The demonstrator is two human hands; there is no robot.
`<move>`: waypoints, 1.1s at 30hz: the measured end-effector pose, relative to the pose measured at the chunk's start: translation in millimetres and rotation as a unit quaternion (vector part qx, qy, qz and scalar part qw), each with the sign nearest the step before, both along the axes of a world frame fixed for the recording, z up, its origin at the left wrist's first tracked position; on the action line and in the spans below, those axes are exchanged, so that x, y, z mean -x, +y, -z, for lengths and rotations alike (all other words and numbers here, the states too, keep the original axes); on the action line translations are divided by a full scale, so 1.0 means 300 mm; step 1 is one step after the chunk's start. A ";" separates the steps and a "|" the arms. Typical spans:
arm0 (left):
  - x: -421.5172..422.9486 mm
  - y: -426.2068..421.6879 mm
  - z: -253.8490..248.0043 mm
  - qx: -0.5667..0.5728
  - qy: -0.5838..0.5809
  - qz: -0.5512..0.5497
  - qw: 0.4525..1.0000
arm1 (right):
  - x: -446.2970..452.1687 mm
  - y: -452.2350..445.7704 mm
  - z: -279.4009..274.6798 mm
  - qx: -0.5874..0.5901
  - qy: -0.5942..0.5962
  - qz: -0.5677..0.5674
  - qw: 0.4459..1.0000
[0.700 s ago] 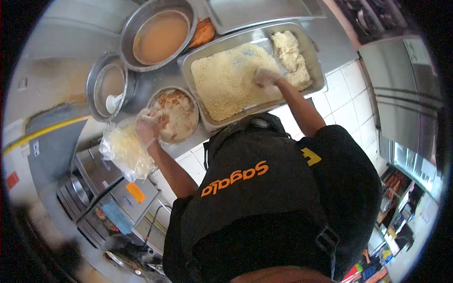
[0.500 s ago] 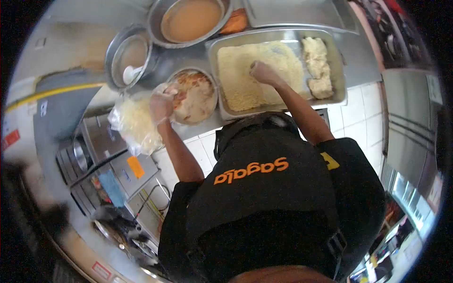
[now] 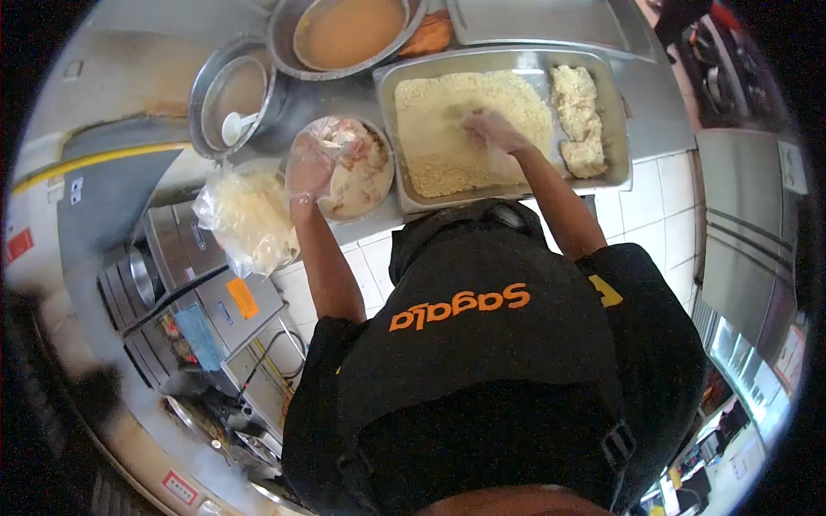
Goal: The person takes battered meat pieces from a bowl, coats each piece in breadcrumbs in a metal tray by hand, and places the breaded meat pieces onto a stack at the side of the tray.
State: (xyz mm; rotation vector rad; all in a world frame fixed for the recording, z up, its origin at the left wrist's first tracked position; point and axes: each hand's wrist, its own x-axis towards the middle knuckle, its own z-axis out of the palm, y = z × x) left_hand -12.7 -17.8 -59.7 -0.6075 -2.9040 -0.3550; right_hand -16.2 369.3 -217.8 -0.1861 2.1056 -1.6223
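Note:
My left hand [image 3: 311,168], in a clear plastic glove, is at the left side of a round bowl [image 3: 389,185] of pale liquid and raw meat. Its fingers close on a piece of raw meat [image 3: 348,142] at the bowl's far side. Over the steel tray [image 3: 508,58], my gloved right hand [image 3: 497,131] hovers low above yellowish crumbs [image 3: 443,159]. Its fingers are smeared by motion, so what they hold is not clear. Several coated pieces [image 3: 578,116] lie in a row along the tray's right side.
A clear plastic bag with pale contents [image 3: 245,219] lies left of the bowl. Beyond are a metal bowl with a white scoop [image 3: 237,127] and a larger bowl of orange-brown liquid [image 3: 353,33]. Another steel tray [image 3: 542,21] sits at the back. Steel drawers [image 3: 228,305] stand at left.
My left hand has moved slightly right and farther over the bowl, with the meat. My right hand has shifted a little right over the crumbs, its fist loosening into a blur.

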 end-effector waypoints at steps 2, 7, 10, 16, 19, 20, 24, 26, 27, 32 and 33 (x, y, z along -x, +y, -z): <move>0.014 0.162 -0.116 0.023 -0.040 -0.025 0.999 | -0.008 0.075 -0.055 0.039 -0.057 0.090 0.994; 0.135 0.457 -0.192 -0.190 -0.221 0.096 0.952 | -0.033 0.159 -0.223 0.007 -0.069 0.185 0.980; 0.168 0.488 0.024 -0.263 -0.295 0.146 0.907 | -0.016 0.151 -0.209 -0.048 -0.078 0.202 0.975; 0.031 0.400 0.006 -0.109 -0.111 0.133 0.979 | -0.020 0.223 -0.176 -0.388 0.091 0.223 0.890; -0.035 0.272 -0.034 -0.142 -0.162 -0.061 0.975 | -0.020 0.328 0.012 -0.380 0.093 0.194 0.900; -0.061 0.178 0.041 -0.128 -0.202 -0.145 0.960 | -0.009 0.347 0.073 -0.338 0.088 0.160 0.923; -0.193 0.063 0.163 0.064 -0.250 -0.332 0.907 | 0.061 0.201 -0.004 0.063 -0.065 0.198 0.976; -0.206 0.057 0.218 -0.049 -0.274 -0.282 0.918 | 0.122 0.119 -0.054 0.084 -0.082 0.169 0.979; -0.204 0.055 0.247 -0.106 -0.286 -0.256 0.917 | 0.153 0.075 -0.068 0.094 -0.090 0.154 0.979; -0.196 0.042 0.391 -0.135 -0.344 -0.196 0.908 | 0.345 -0.111 0.036 -0.017 0.087 -0.099 0.991; -0.186 0.036 0.410 -0.129 -0.354 -0.192 0.906 | 0.374 -0.140 0.072 -0.018 0.108 -0.159 0.981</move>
